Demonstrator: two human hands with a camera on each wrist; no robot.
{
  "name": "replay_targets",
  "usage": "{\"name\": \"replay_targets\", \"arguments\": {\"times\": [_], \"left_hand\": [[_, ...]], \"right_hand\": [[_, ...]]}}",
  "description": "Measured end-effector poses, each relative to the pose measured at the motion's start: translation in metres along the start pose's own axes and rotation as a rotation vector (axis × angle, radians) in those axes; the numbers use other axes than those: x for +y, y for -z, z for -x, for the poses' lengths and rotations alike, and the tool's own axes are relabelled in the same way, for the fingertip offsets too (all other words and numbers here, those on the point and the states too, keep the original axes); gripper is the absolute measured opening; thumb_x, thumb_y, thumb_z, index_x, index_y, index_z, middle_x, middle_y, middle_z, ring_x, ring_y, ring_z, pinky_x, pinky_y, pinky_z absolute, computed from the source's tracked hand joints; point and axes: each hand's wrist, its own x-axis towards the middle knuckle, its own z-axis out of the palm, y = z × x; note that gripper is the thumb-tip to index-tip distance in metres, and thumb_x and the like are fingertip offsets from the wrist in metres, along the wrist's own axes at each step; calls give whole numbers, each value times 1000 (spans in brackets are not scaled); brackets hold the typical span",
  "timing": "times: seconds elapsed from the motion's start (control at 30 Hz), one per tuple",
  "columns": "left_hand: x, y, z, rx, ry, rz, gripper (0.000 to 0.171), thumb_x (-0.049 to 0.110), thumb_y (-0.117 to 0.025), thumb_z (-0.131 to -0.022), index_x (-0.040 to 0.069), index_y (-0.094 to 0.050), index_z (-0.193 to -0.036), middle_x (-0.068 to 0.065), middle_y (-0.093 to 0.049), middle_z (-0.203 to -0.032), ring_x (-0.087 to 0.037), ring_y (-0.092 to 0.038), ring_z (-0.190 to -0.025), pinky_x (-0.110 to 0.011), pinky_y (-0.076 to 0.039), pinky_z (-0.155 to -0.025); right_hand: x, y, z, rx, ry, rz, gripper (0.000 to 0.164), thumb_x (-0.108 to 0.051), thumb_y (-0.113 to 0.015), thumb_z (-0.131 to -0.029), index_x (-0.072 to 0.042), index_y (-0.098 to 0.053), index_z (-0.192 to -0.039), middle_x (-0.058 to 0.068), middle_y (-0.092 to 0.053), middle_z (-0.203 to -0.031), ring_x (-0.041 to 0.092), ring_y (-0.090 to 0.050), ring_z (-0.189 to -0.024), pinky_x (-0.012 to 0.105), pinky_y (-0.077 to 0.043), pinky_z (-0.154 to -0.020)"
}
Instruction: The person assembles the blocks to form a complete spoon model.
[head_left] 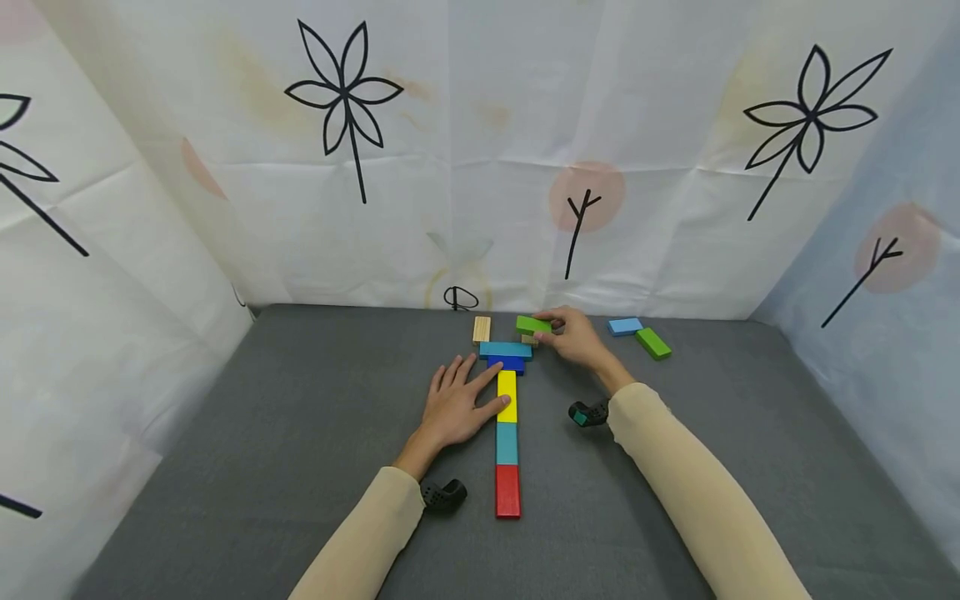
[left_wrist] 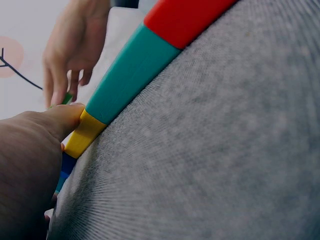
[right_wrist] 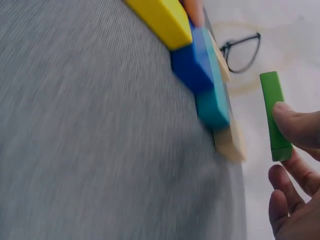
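My right hand (head_left: 577,340) pinches a green block (head_left: 529,325) between thumb and fingers. In the head view the block overlaps a plain wooden block (right_wrist: 230,142) at the far right of a row; the right wrist view shows it apart from the row. My left hand (head_left: 452,411) lies with fingers spread beside the row, thumb over the yellow block (head_left: 507,383) and index fingertip at the dark blue block (head_left: 513,364). Nearer me, a teal block (head_left: 507,444) and a red block (head_left: 507,492) continue the line. A blue-teal block (head_left: 506,350) lies crosswise beyond the dark blue one.
Another wooden block (head_left: 482,328) stands at the far left of the crosswise block. A light blue block (head_left: 625,327) and a second green block (head_left: 654,343) lie to the right. Patterned white cloth (head_left: 495,208) hangs behind the grey table (head_left: 322,417).
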Motion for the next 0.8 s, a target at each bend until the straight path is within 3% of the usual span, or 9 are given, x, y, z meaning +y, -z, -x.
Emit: {"name": "replay_targets", "arguments": {"times": [0.17, 0.47, 0.6, 0.7, 0.8], "left_hand": [[-1, 0, -1, -11, 8, 2, 66, 65, -45, -100, 35, -38, -158, -11, -23, -167, -34, -12, -154, -57, -3, -122], [-1, -1, -1, -7, 6, -4, 66, 65, -45, -100, 35, -38, -158, -11, -23, -167, -34, -13, -154, -56, -2, -122], [-2, -1, -1, -3, 1, 3, 65, 63, -46, -100, 34, -39, -158, -12, -24, -166, -35, -13, -154, -57, -3, -122], [-2, -1, -1, -3, 1, 1, 65, 64, -46, -100, 34, -39, -158, -12, -24, -166, -35, -13, -154, -57, -3, -122], [-1, -1, -1, -1, -1, 2, 65, 64, -46, -100, 34, -39, -158, -12, -24, -166, -35, -13, -154, -57, -3, -122]], "right_hand": [[-11, -14, -12, -48, 10, 16, 35, -9, -67, -99, 1, -65, -133, 22, -56, -136, 38, -54, -116, 51, -49, -93], [-12, -30, -21, -62, 3, 50, 34, -9, -68, -98, 0, -67, -130, 20, -60, -129, 33, -56, -104, 50, -48, -90], [-12, -35, -23, -53, -19, 80, 33, -12, -69, -98, -3, -69, -130, 18, -62, -128, 32, -56, -105, 59, -36, -104], [-14, -37, -24, -46, -23, 100, 33, -13, -70, -98, -4, -69, -130, 16, -63, -128, 34, -56, -115, 64, -22, -111], [-15, -38, -25, -42, -28, 109, 33, -14, -70, -98, -5, -70, -129, 16, -63, -132, 37, -48, -128, 65, -17, -113]]}}
